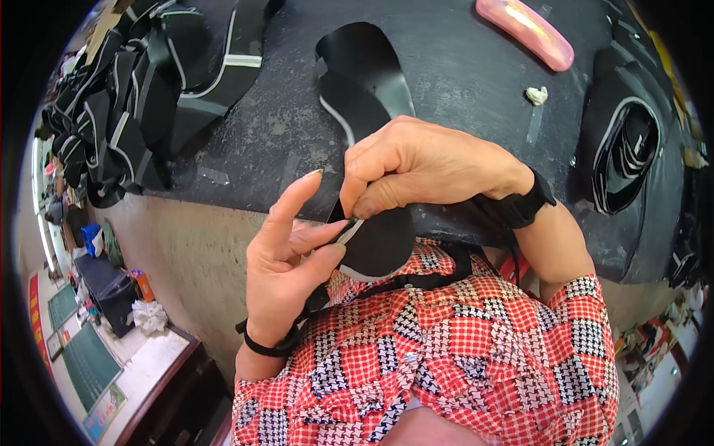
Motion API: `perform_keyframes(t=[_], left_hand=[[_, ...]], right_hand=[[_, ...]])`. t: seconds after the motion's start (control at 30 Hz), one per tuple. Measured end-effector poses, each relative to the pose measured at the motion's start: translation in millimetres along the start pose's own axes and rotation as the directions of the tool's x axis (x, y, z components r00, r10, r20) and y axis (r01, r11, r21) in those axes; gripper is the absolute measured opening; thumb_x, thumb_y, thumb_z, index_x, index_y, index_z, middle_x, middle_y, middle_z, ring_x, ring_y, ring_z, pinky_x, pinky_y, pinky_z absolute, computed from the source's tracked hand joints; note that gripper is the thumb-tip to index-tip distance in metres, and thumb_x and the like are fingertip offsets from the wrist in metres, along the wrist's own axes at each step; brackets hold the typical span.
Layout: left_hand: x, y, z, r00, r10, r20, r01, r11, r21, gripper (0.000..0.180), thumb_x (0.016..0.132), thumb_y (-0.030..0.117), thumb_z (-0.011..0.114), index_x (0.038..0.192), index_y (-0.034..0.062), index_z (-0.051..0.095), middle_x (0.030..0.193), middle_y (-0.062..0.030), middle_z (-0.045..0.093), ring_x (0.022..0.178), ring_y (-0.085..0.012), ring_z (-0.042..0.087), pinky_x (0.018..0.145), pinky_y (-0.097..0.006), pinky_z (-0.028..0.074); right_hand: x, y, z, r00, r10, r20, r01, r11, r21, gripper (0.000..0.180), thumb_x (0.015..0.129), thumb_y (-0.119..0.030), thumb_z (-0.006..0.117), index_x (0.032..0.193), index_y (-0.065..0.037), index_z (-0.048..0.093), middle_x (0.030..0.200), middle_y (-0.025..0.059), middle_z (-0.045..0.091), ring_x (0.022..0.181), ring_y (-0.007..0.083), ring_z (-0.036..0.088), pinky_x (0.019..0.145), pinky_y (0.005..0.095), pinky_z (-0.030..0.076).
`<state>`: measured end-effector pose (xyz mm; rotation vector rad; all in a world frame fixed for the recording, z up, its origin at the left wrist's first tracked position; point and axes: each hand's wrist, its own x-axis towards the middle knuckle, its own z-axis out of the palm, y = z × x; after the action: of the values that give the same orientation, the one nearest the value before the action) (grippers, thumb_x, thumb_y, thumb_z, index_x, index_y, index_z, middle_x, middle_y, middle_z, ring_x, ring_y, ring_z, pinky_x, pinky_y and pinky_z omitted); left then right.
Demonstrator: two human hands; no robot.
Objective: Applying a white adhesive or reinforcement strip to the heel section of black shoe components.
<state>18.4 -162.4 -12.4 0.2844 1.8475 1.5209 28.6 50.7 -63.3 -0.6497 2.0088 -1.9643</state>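
The right hand (416, 167) is pinching the edge of a black curved leather piece with a thin white border (375, 241), fingers closed on it just above the lap, at the near edge of the dark worktable (461, 67). The left hand (286, 260) is steadying the same piece, thumb pressing it, forefinger lifting free. A heap of similar black pieces (134, 97) is lying far left, a pink oblong case (524, 30) well beyond
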Motion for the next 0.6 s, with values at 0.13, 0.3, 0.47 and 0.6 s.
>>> perform_keyframes(t=[0.13, 0.3, 0.47, 0.6], left_hand=[[12, -2, -9, 0.992, -0.093, 0.086, 0.115, 0.945, -0.305, 0.067, 0.072, -0.013, 0.055, 0.133, 0.0037, 0.032, 0.099, -0.0147, 0.062, 0.087, -0.0128, 0.060, 0.079, -0.022, 0.045], [16, 17, -12, 0.999, -0.038, -0.018, 0.027, 0.913, -0.407, 0.068, 0.069, -0.018, 0.046, 0.133, -0.0011, 0.028, 0.100, -0.0229, 0.060, 0.095, -0.0212, 0.059, 0.082, -0.025, 0.044], [25, 57, 17, 0.974, 0.146, 0.174, -0.134, 0.988, -0.079, 0.065, 0.064, -0.013, 0.057, 0.125, -0.0023, 0.038, 0.093, -0.0166, 0.063, 0.080, -0.0147, 0.059, 0.077, -0.026, 0.046], [12, 60, 56, 0.855, 0.468, 0.221, -0.517, 0.749, 0.415, 0.073, 0.064, -0.012, 0.058, 0.130, 0.0015, 0.030, 0.084, -0.0140, 0.061, 0.069, -0.0151, 0.054, 0.065, -0.027, 0.044]], right_hand=[[-6, -10, 2, 0.979, 0.094, -0.179, -0.087, 0.995, 0.049, 0.016, 0.080, -0.012, 0.055, 0.091, -0.002, 0.061, 0.072, 0.0054, 0.060, 0.056, 0.0102, 0.054, 0.052, 0.0241, 0.043], [-73, -17, -12, 0.557, 0.398, -0.729, -0.187, 0.915, 0.357, 0.020, 0.086, -0.011, 0.046, 0.099, 0.003, 0.054, 0.088, 0.0101, 0.063, 0.055, 0.0077, 0.055, 0.049, 0.0188, 0.045], [-55, -6, 21, 0.837, 0.320, -0.444, 0.374, 0.258, 0.891, 0.026, 0.092, -0.020, 0.045, 0.104, 0.001, 0.053, 0.099, 0.0106, 0.061, 0.084, 0.0175, 0.061, 0.076, 0.0293, 0.052], [-80, -73, -33, 0.706, 0.069, -0.705, 0.573, 0.529, 0.626, 0.029, 0.080, -0.007, 0.061, 0.105, 0.003, 0.050, 0.094, 0.0133, 0.062, 0.080, 0.0165, 0.062, 0.069, 0.0264, 0.052]])
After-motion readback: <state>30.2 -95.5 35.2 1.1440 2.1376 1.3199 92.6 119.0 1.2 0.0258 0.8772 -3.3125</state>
